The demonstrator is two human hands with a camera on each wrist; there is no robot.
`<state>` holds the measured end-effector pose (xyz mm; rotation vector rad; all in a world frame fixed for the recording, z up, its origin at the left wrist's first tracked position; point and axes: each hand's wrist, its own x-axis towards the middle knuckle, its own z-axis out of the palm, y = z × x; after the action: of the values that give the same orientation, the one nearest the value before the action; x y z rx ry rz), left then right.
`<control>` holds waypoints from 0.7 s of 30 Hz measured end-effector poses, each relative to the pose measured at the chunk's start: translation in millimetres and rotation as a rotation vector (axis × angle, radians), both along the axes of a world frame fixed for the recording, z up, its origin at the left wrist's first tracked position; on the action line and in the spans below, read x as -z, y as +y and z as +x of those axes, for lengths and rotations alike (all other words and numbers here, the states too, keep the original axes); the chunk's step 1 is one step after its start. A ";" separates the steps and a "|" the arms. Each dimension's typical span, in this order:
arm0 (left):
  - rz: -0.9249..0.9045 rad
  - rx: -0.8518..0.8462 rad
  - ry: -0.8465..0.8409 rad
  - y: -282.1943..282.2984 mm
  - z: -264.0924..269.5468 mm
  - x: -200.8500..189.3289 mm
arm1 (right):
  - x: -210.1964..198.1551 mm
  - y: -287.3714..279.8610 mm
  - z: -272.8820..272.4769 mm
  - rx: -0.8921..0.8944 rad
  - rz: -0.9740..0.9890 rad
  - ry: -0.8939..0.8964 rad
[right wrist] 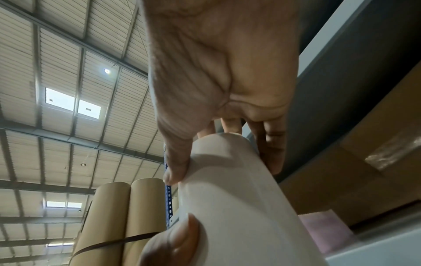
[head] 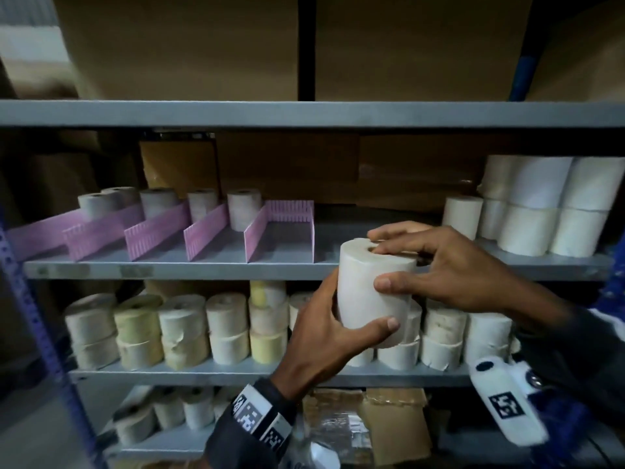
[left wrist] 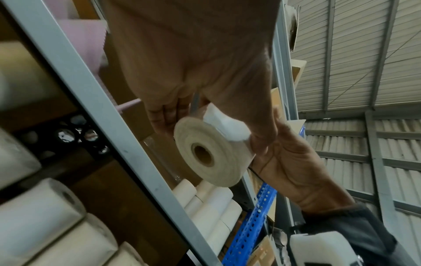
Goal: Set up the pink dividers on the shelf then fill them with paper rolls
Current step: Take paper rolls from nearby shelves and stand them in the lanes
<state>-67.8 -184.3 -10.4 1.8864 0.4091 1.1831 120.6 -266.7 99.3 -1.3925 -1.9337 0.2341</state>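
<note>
Both hands hold one upright cream paper roll (head: 365,299) in front of the middle shelf (head: 203,269), right of the pink dividers (head: 216,228). My left hand (head: 333,316) grips its lower half from below, thumb across the front. My right hand (head: 384,265) grips the top, fingers over the core hole, thumb on the side. The left wrist view shows the roll's end (left wrist: 205,156) between both hands; the right wrist view shows its side (right wrist: 239,207). Several divider slots hold a roll at the back. The rightmost slot (head: 284,242) holds none.
Larger white rolls (head: 541,211) are stacked at the middle shelf's right end. The lower shelf carries rows of stacked rolls (head: 189,326). Cardboard boxes (head: 189,45) fill the top shelf. A blue upright (head: 33,316) stands at the left. Brown cardboard tubes (right wrist: 118,216) stand behind.
</note>
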 end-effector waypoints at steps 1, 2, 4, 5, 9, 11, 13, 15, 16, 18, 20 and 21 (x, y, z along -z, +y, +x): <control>0.006 -0.021 -0.005 1.7 -10.6 2.5 | 1.2 4.9 -10.0 -0.015 -0.005 -0.001; 0.008 -0.038 -0.007 3.8 -22.6 4.4 | 2.5 10.2 -21.3 -0.028 -0.008 0.002; -0.010 -0.063 -0.008 8.5 -42.7 7.2 | 6.2 18.9 -40.5 -0.050 -0.014 0.023; -0.011 -0.078 -0.003 11.7 -54.6 8.1 | 9.0 23.9 -51.6 -0.058 -0.011 0.021; 0.054 -0.173 0.025 24.5 -87.0 18.3 | 20.4 44.5 -85.2 -0.037 0.020 -0.038; 0.050 -0.254 -0.003 26.3 -94.8 26.7 | 25.4 55.2 -98.3 -0.006 0.029 -0.036; 0.094 -0.392 -0.021 28.0 -96.4 35.6 | 26.7 67.7 -106.8 0.024 0.046 -0.024; 0.174 -0.514 -0.013 31.2 -96.8 42.8 | 24.6 81.4 -111.7 0.049 0.063 -0.007; 0.220 -0.541 0.001 32.3 -97.2 46.5 | 22.9 88.5 -112.1 0.056 0.074 -0.006; 0.318 -0.546 0.075 36.6 -97.0 52.8 | 17.2 105.0 -110.9 0.074 0.101 -0.029; 0.413 -0.531 0.171 42.2 -94.6 58.5 | 11.5 121.7 -107.3 0.100 0.123 -0.062; 0.465 -0.527 0.215 44.6 -92.6 60.9 | 8.8 128.8 -105.7 0.114 0.132 -0.077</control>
<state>-160.4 -139.6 -71.3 2.4081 0.8477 1.5164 14.9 -137.9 90.5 -1.4366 -1.8882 -0.0015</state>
